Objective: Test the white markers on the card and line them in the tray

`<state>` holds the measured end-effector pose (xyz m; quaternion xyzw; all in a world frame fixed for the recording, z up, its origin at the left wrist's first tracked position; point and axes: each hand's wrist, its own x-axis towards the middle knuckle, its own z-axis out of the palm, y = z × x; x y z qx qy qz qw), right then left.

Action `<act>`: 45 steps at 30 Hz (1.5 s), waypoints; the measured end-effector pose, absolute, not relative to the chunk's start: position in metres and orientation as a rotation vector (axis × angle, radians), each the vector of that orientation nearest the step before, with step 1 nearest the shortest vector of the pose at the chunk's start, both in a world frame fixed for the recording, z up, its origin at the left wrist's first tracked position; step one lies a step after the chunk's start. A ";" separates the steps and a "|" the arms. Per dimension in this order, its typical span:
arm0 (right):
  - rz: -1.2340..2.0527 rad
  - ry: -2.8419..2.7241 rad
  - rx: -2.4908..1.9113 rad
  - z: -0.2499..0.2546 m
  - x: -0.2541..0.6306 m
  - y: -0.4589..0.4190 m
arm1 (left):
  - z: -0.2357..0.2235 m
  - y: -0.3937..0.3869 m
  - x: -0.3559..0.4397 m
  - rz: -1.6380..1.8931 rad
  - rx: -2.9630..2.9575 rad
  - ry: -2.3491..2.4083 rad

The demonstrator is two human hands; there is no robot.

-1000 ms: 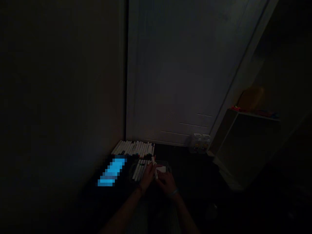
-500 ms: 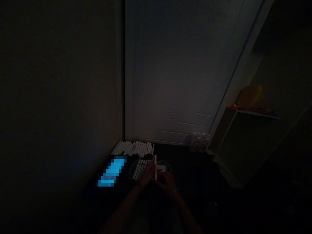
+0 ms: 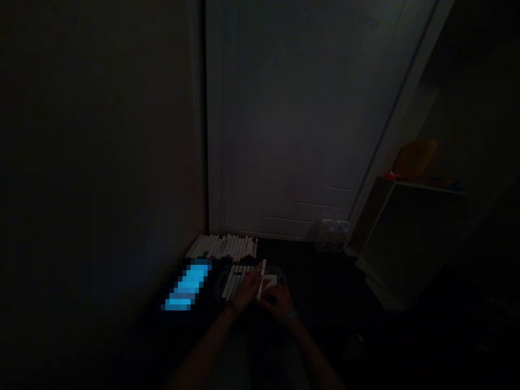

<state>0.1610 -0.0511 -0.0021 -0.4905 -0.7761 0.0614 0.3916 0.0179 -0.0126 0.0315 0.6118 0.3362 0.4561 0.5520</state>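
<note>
Head view: white marker [image 3: 261, 280] sits between the hands, over the clear case [image 3: 281, 271] on the dark desk [image 3: 320, 287]. Long axis runs mostly away from the body, far end leaning slightly right. Right hand [image 3: 281, 304] is right of the low end, thumb and finger pinching there; left hand [image 3: 245, 291] is on the left, fingers against the upper half, grip or mere support, cannot tell. Both about equally near. Marker is slim, straight, pale with a faint shine; tip and cap detail too dark to read. Left part of the case has white markers [image 3: 231, 283] side by side; pale piece [image 3: 270, 279] to the right. Marker row [image 3: 222, 247] lies along the desk's far edge, toward the far left corner.
</note>
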 end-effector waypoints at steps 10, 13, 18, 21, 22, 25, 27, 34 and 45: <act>0.181 -1.957 -1.262 -0.003 0.161 -0.050 | 0.026 -0.010 0.017 1.095 1.420 0.632; 0.217 -1.967 -1.263 -0.004 0.162 -0.048 | 0.026 -0.010 0.017 1.103 1.407 0.679; 0.199 -1.957 -1.261 -0.005 0.163 -0.047 | 0.026 -0.013 0.018 1.114 1.407 0.739; 0.215 -1.966 -1.262 -0.005 0.163 -0.047 | 0.024 -0.011 0.018 1.126 1.368 0.698; 0.218 -1.971 -1.264 -0.005 0.163 -0.047 | 0.023 -0.010 0.018 1.126 1.356 0.676; 0.219 -1.975 -1.291 -0.006 0.163 -0.046 | 0.020 -0.007 0.018 1.113 1.337 0.613; 0.224 -1.970 -1.306 -0.008 0.163 -0.045 | 0.019 -0.007 0.018 1.113 1.322 0.597; 0.235 -1.939 -1.292 -0.009 0.163 -0.045 | 0.020 -0.008 0.020 1.142 1.284 0.684; 0.199 -1.940 -1.359 -0.012 0.163 -0.044 | 0.027 -0.013 0.019 1.167 1.380 0.830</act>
